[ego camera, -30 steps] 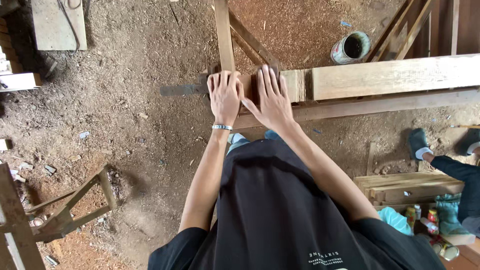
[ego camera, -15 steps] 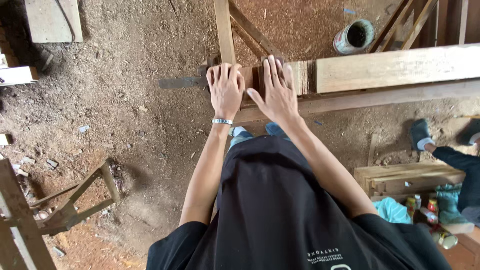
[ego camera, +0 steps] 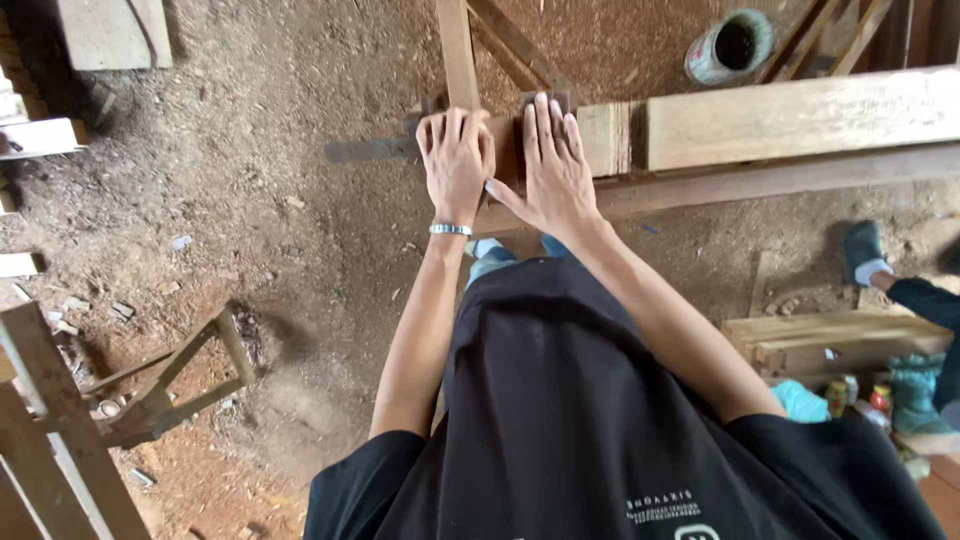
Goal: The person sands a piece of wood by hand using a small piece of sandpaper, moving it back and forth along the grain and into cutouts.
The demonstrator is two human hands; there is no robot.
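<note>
My left hand (ego camera: 455, 160), a metal bangle on its wrist, lies on the end of a short wooden block (ego camera: 603, 138), its fingers together and curled over the far edge. A flat grey metal strip (ego camera: 365, 150) sticks out to the left from under it. Beside it, my right hand (ego camera: 550, 165) rests flat on the same block, fingers slightly spread and thumb touching the left hand. The block sits on a dark rail (ego camera: 760, 180) next to a long pale beam (ego camera: 800, 118).
A narrow plank (ego camera: 457, 45) runs away from the hands. A round can (ego camera: 730, 45) stands on the sawdust-strewn floor at top right. A wooden frame (ego camera: 160, 390) lies at lower left. Another person's foot (ego camera: 862, 250) and stacked timber (ego camera: 830, 340) are at right.
Both hands stay on the block. The left hand's fingers have drawn together and curled over the far edge, and the right hand has closed in beside it.
</note>
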